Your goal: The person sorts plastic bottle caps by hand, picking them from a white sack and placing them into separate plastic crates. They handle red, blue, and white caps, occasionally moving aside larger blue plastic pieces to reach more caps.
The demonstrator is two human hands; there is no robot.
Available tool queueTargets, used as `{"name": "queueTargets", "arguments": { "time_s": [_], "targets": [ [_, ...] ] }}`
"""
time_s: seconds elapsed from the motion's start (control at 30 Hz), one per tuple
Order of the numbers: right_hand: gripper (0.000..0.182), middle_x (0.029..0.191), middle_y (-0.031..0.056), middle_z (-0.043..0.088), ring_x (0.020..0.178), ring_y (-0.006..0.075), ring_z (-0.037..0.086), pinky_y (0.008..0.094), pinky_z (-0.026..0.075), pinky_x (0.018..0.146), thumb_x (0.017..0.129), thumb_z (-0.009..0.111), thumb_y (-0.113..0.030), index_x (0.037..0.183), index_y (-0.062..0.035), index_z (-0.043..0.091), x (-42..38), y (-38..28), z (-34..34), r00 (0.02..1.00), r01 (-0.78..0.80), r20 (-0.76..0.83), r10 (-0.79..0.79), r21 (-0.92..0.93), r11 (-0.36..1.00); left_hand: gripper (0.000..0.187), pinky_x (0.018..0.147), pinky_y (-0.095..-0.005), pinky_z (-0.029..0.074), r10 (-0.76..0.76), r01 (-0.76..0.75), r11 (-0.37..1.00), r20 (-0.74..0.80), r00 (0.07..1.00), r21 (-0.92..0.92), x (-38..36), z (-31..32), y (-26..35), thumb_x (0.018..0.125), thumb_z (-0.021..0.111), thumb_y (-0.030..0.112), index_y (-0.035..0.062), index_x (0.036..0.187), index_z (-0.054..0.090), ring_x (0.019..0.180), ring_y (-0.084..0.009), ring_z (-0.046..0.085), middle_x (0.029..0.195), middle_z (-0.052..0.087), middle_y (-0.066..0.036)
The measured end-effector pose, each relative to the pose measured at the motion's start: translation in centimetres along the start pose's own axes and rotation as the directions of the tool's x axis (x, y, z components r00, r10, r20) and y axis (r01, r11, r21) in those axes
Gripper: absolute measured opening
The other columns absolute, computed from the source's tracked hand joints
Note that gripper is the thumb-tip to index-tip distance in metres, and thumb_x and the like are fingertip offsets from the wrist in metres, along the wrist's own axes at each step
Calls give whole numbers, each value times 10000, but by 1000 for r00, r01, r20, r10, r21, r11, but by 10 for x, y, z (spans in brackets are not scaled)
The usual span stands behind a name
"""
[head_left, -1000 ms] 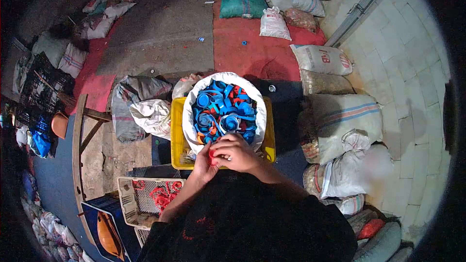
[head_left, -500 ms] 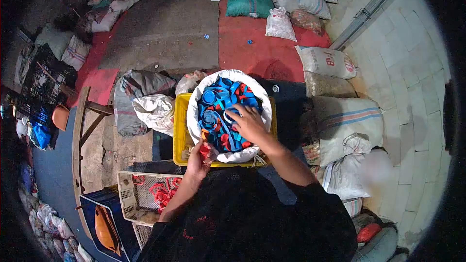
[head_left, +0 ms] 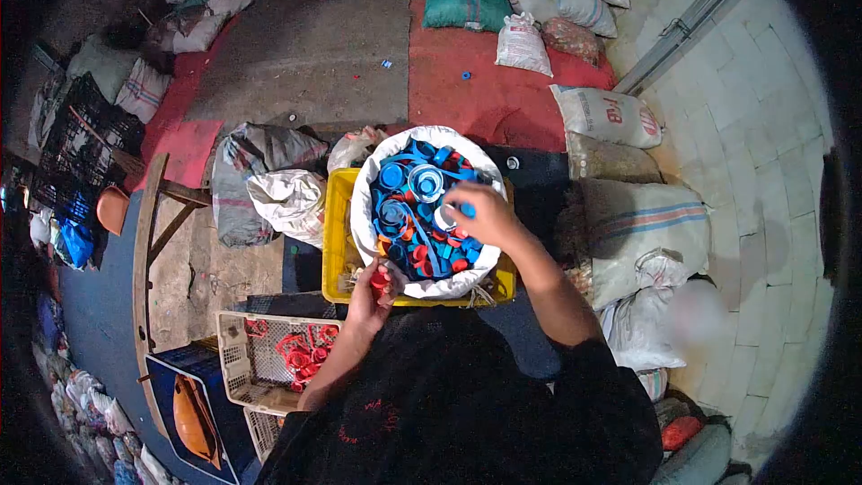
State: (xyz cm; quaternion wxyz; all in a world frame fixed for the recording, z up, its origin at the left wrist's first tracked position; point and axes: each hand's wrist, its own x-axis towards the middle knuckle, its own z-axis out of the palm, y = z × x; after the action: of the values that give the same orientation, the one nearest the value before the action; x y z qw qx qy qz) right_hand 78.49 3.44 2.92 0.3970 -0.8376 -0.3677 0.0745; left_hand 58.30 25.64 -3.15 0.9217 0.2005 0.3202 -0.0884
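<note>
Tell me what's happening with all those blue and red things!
A person's left hand holds small red bits beside a white sack of mostly blue and red pieces. The right hand is over the sack, at a blue piece. The sack sits in a yellow crate.

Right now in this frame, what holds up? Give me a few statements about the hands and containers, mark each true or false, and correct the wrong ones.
1. The left hand holds a red item. True.
2. The beige crate contains red pieces. True.
3. The right hand is over the beige crate. False: it is at the white sack's opening.
4. The white sack shows only red pieces. False: blue pieces show too.
5. The beige crate is left of the yellow crate. True.
</note>
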Motion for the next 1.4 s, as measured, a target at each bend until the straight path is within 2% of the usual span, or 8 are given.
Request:
{"name": "queueTargets", "arguments": {
  "time_s": [0.1,0.23,0.37,0.53,0.63,0.77,1.1,1.4],
  "targets": [
    [159,955,122,664,883,312,675,403,540,763,853,761,-152,956,-35,733,-35,6,7,973,21,231,11,-137,990,277,415,-202,306,-19,19,1000,5,1000,-14,2,1,0,1061,514,329,134,881,594,528,-72,481,744,589,12],
    [244,1105,114,617,1050,309,623,432,487,905,838,792,-226,1023,-69,770,-54,12,26,998,7,58,11,-304,953,304,416,-212,296,-30,30,999,76,997,12,9,-2,1,1062,507,341,135,859,597,496,-83,438,716,583,2],
    [282,1181,86,582,1130,314,577,466,428,990,810,808,-245,1064,-125,776,-54,11,29,995,-29,83,53,-271,962,324,418,-219,284,-35,34,999,29,999,33,10,0,0,1064,501,348,132,842,598,478,-88,400,676,560,-4],
    [352,1108,76,603,1076,284,603,441,450,938,709,856,-127,996,-100,654,-53,2,28,999,-26,-39,22,-121,992,334,418,-215,284,-37,25,996,142,989,82,10,-5,1,1065,498,352,130,831,587,484,-83,408,676,550,1],
    [328,1017,54,645,985,208,646,385,497,844,737,843,-65,995,-80,640,-51,2,32,972,-221,-23,234,258,941,331,420,-209,292,-37,34,998,52,998,50,8,1,1,1065,498,357,131,837,581,505,-78,432,708,561,7],
    [346,1024,46,692,1035,135,658,313,518,874,821,813,-20,1085,-42,590,-53,8,51,961,-117,-142,239,575,809,295,431,-188,313,-36,36,999,118,992,-4,7,-3,0,1062,512,329,99,890,582,574,-86,486,771,577,-17],
    [327,1057,43,704,1013,123,664,295,524,861,873,802,-98,1138,-38,620,-63,-3,62,957,-173,-120,265,498,850,306,428,-195,314,0,-3,1000,121,993,25,5,-5,-2,1060,518,331,98,873,587,561,-85,497,755,598,-9],
    [321,1083,53,697,1020,143,667,333,536,902,883,797,-118,1139,-36,619,-64,-6,62,941,-181,-104,323,653,736,306,419,-192,319,-39,37,999,108,993,19,8,-12,-2,1053,535,338,100,867,587,562,-83,513,760,606,-14]
  ]
}}
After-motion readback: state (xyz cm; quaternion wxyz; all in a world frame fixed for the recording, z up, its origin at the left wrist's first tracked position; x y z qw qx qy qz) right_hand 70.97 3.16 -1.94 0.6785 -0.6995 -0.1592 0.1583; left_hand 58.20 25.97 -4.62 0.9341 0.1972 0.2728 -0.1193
